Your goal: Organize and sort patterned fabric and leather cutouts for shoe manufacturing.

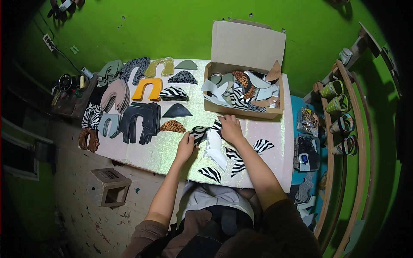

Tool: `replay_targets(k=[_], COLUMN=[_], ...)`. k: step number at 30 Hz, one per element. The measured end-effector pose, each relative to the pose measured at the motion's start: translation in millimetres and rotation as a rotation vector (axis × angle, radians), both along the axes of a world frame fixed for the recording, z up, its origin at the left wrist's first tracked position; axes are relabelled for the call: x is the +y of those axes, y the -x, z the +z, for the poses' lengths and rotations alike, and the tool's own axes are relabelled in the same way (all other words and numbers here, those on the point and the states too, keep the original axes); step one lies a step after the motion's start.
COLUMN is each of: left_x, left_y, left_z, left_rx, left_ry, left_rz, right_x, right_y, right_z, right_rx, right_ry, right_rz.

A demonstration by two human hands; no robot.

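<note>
Near the middle of the table, my left hand (186,147) is closed on the edge of a dark zebra-print cut piece (198,134). The fingers of my right hand (231,129) pinch another black-and-white zebra-print piece (217,125) just in front of the cardboard box. Between my hands lie white cut pieces (216,149), partly overlapping. Around my right forearm are loose zebra-print pieces (263,145), some partly covered by it. One more pointed zebra-print piece (210,174) lies near the table's front edge.
An open cardboard box (243,109) full of mixed scraps stands at the back right. Stacks of U-shaped pieces (140,122) and curved pieces (177,111) fill the table's left. A wooden rack (327,180) with shoes (340,105) stands right; a stool (109,187) is on the floor.
</note>
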State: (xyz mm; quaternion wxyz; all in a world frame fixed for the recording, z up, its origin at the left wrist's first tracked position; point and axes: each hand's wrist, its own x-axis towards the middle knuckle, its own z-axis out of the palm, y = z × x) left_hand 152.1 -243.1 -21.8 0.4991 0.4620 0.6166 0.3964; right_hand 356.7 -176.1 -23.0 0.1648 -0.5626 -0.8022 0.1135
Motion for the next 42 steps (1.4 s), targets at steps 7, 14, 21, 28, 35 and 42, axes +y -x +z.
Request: replay_targets(k=[7, 14, 21, 28, 35, 42], left_x=[0.1, -1.3, -3.0, -10.4, -17.0, -17.1], left_y=[-4.8, -7.3, -16.1, -8.8, 5.3, 5.2], left_z=[11.1, 30.0, 27.8, 16.3, 21.5, 16.1], left_rx=[-0.326, -0.235, -0.304, -0.234, -0.407, -0.335], left_ry=[0.144, 0.262, 0.235, 0.197, 0.285, 0.316], left_rz=[0.025, -0.156, -0.318, -0.328, -0.132, -0.178], right_x=[-5.0, -29.2, -37.4, -56.8, -124.2, -135.9], right_y=[-25.7, -22.8, 4.3, 17.9, 21.1, 32.0], right_z=[11.4, 54.2, 49.8, 46.0, 23.9, 10.7], right_rx=[0.098, 0.285, 0.312, 0.411, 0.069, -0.143], right_ry=[0.155, 0.029, 0.153, 0.14, 0.012, 0.084], right_rz=[-0.069, 0.096, 0.17, 0.202, 0.277, 0.42])
